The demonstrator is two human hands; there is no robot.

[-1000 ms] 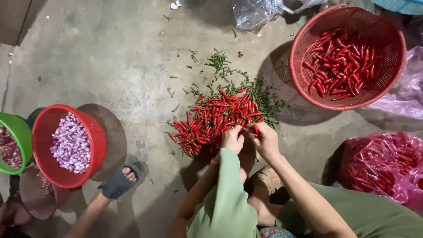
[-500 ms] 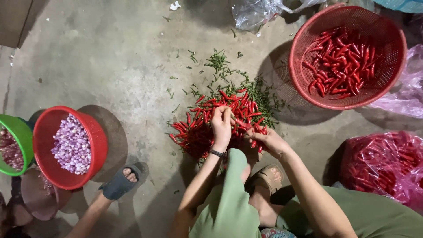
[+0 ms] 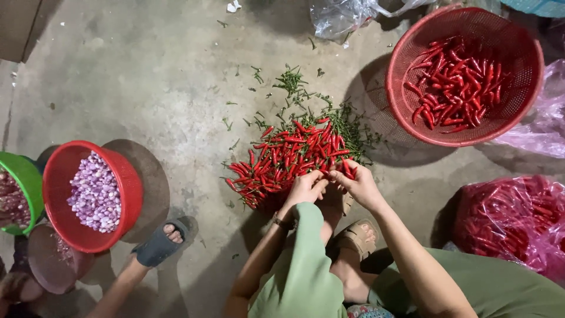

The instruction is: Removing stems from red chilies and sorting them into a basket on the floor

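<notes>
Red chillies (image 3: 288, 159) lie heaped on the concrete floor (image 3: 147, 82), green stems (image 3: 294, 82) scattered behind them. At the heap's near edge the left hand (image 3: 305, 189) and right hand (image 3: 356, 182) meet, fingers pinched together on a single chilli (image 3: 347, 171). A red basket (image 3: 524, 59) of chillies stands well apart at upper right.

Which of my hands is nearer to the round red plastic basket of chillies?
Right. The right hand lies below-left of the round red plastic basket; the left hand is farther left, beside it.
</notes>
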